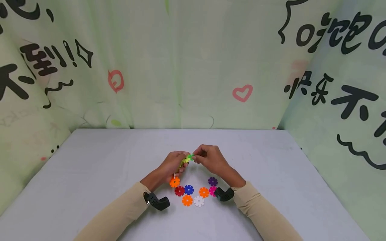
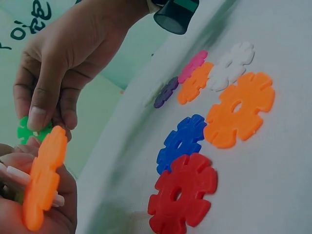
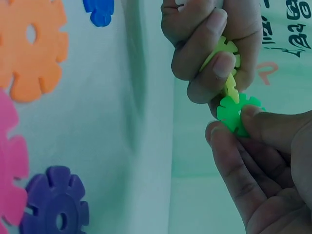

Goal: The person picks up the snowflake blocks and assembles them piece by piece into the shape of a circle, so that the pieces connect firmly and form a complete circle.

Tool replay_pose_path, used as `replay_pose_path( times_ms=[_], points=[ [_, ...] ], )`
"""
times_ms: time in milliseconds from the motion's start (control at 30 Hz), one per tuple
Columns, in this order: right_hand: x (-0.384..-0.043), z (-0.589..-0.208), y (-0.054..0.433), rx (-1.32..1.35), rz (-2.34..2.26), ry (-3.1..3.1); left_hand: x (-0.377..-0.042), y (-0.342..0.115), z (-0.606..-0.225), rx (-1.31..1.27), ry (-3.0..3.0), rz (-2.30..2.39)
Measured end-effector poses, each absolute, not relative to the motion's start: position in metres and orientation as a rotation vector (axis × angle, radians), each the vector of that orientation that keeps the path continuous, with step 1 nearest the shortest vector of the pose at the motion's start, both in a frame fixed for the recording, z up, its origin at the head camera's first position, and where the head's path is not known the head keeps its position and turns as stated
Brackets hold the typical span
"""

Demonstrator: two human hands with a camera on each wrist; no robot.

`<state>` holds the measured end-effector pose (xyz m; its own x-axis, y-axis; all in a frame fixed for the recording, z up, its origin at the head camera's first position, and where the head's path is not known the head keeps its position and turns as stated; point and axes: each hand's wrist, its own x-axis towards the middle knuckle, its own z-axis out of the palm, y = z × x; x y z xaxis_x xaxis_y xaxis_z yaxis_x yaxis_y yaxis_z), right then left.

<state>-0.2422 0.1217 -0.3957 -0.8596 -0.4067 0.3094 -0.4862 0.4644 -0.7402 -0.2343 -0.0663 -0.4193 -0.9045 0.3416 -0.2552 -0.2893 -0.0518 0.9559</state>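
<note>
My left hand point(image 1: 173, 163) grips a short chain of notched, flower-shaped plastic discs. A yellow disc point(image 3: 228, 48) shows between its curled fingers. Lower on the chain are a white disc point(image 2: 17, 174), mostly hidden by the hand, and an orange disc point(image 2: 45, 178) slotted onto it. Thumb and fingers of my right hand point(image 1: 212, 161) pinch a green disc point(image 3: 228, 115). The green disc's edge meets the yellow piece at the end of the chain, and both hands are close together above the table.
On the white table point(image 1: 105, 160), nearer my body, lie several loose discs: red point(image 1: 179, 191), blue point(image 1: 189, 189), orange point(image 1: 187, 200), white point(image 1: 199, 201), another orange point(image 1: 203, 192), pink point(image 1: 212, 190) and purple point(image 1: 212, 181). A printed curtain point(image 1: 205, 67) stands behind the table.
</note>
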Motion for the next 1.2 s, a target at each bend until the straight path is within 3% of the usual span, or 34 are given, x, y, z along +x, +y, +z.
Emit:
replay_pose_path(
  times_ms=[1200],
  points=[
    [-0.237, -0.402, 0.198, 0.754, 1.109, -2.963, -0.243, -0.078, -0.417, -0.155, 1.677, 2.142]
  ],
)
